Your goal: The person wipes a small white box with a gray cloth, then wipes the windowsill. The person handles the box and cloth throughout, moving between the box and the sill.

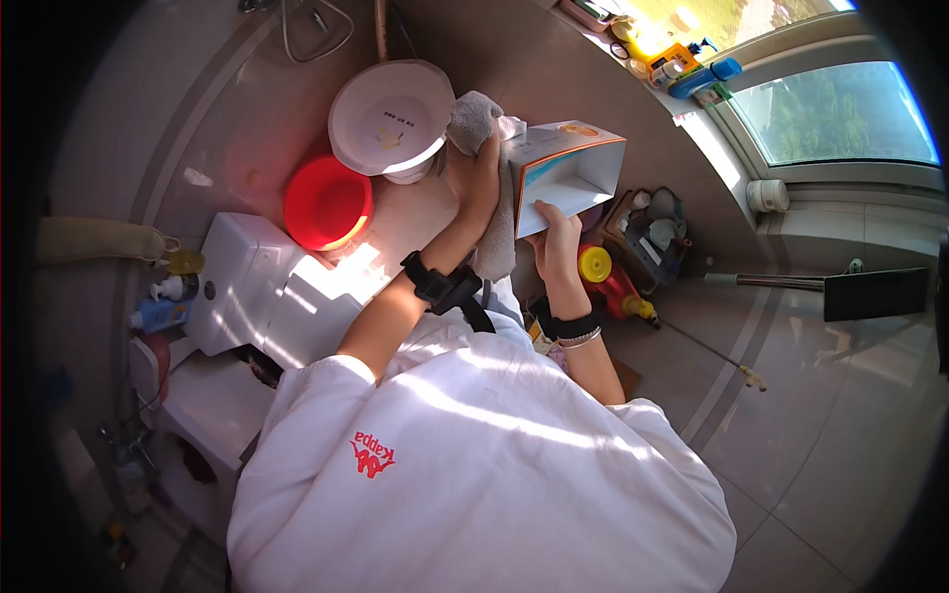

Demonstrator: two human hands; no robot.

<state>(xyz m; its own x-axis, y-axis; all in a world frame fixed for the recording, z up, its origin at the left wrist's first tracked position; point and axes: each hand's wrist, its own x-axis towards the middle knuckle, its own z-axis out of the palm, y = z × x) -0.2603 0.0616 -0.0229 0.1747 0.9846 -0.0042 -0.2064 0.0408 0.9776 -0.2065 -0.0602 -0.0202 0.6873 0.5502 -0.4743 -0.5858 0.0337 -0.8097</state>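
A grey cloth (477, 117) is bunched in my left hand (476, 170), with the fingers closed on it. The rest of the cloth hangs down past my wrist, toward my lap. Just right of it, an open box (599, 156) with white walls, orange edges and some blue tilts with its open end toward me. My right hand (559, 235) grips the near edge of this box, the thumb over the wall and the other fingers mostly hidden behind. The cloth seems to lie along the box's left side; whether they touch, I cannot tell.
Beyond my left arm stand a white basin (388, 119) and a red bucket (321, 205). A white toilet (240, 282) is at left. On the right are a red sprayer (615, 296) with a yellow cap, a crate (643, 255) of items, a squeegee (876, 294) and bottles (704, 77) on the windowsill.
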